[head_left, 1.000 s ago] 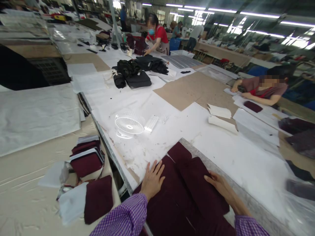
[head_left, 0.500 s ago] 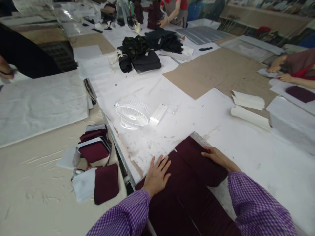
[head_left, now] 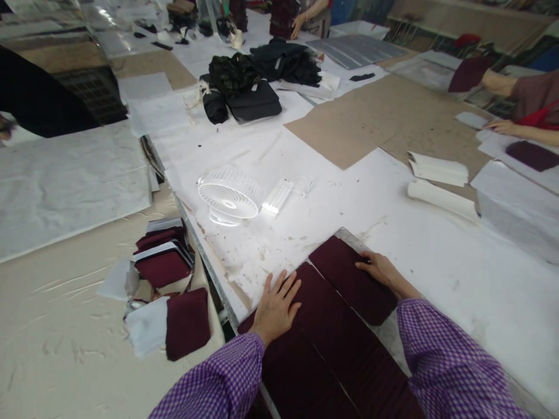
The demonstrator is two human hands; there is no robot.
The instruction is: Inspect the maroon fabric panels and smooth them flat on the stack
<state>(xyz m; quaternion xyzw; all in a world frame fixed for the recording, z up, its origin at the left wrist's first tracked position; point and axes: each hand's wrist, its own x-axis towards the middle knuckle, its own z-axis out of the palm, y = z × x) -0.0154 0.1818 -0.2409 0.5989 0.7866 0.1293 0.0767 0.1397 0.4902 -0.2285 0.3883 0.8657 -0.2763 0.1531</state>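
Observation:
My left hand [head_left: 276, 305] lies flat with spread fingers on a maroon fabric piece [head_left: 305, 297], pressing it to a grey board [head_left: 345, 234] at the table's near corner. Several maroon pieces lie side by side there, with thin pale gaps between them. At the right edge of the upper right maroon fabric piece [head_left: 340, 267], my right hand [head_left: 382, 272] has its fingers and thumb drawn together on the cloth. Purple checked sleeves cover both forearms.
A white fan [head_left: 227, 199] and a lit white lamp [head_left: 278, 196] stand ahead. Cut maroon pieces [head_left: 187, 323] are stacked on the left surface. Dark folded cloth [head_left: 255, 103], brown board [head_left: 340, 134] and curled white sheets [head_left: 443, 201] lie farther off. Co-workers' hands show at right and back.
The upper right maroon piece has shifted slightly, and a pale gap now shows along its left side. My left hand stays on the cloth. The co-worker at right has lifted a maroon piece.

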